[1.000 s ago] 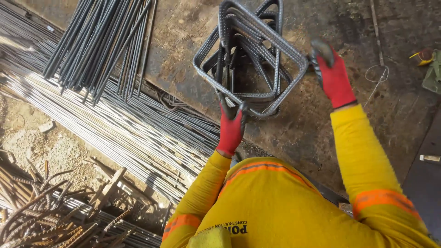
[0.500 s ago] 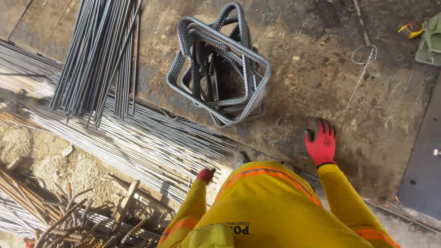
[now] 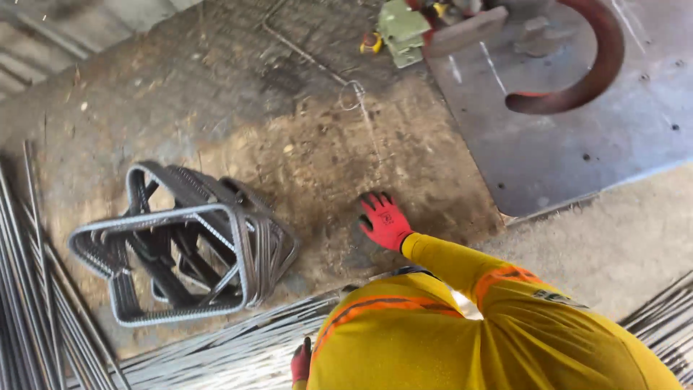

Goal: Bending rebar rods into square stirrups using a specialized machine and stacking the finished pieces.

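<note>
A stack of bent rebar stirrups (image 3: 180,245), squarish loops of ribbed steel, lies on the dusty worktop (image 3: 289,123) at the left. My right hand (image 3: 384,220), in a red glove with a yellow sleeve, hovers flat over the worktop right of the stack, fingers apart and holding nothing. My left hand (image 3: 301,361), also in a red glove, hangs low beside my body over a bed of thin steel rods (image 3: 216,354). Most of it is hidden by my yellow jacket.
Straight rebars (image 3: 29,303) lie along the left edge. A grey steel plate (image 3: 563,152) with a red curved bar (image 3: 599,65) fills the upper right. A green tool (image 3: 401,25) and a loose wire (image 3: 361,101) lie at the top. More rods (image 3: 664,318) show at the right.
Both hands have let go of the stirrup stack, which now rests on the worktop. My view has swung to the right, and my right hand has come down with fingers spread.
</note>
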